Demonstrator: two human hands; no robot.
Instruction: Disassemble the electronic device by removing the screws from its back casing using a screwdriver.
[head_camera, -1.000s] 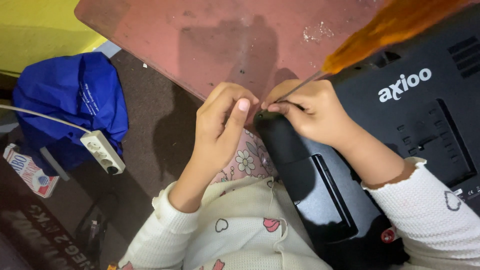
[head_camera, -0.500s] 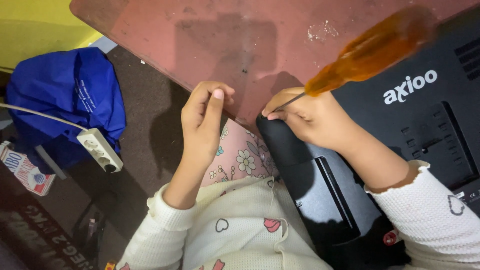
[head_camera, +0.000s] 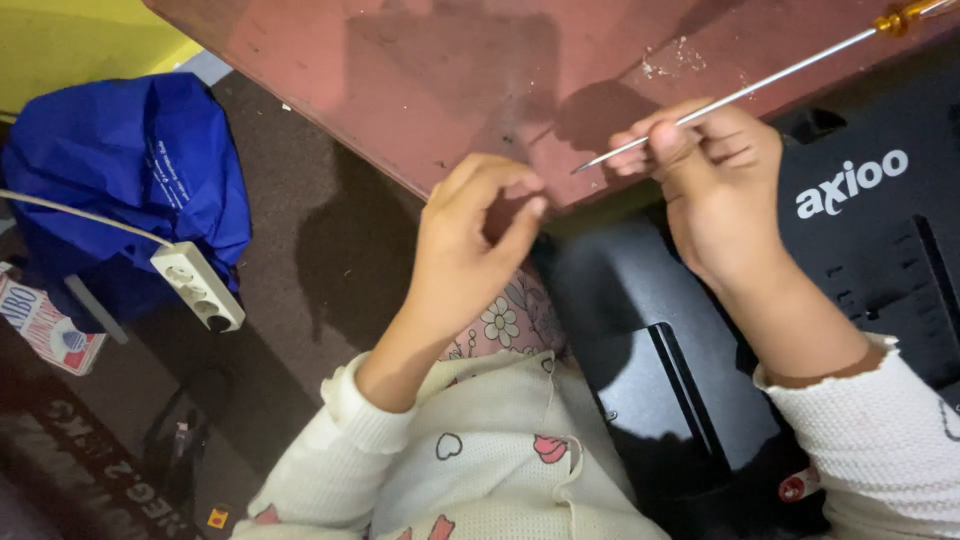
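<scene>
Screwdriver: shaft pinched in right hand, tip clear of the black laptop underside beside the red bench. Left hand half-curled, pinching something unseen. Work apparently mid-course.

Bright light falls from above and behind; hard shadows of both hands lie on the reddish table. Glare whitens the sleeves; focus stays sharp, corners dim.

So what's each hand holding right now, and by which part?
Right hand pinches the screwdriver by its metal shaft, near the tip. Left hand seems empty.
</scene>
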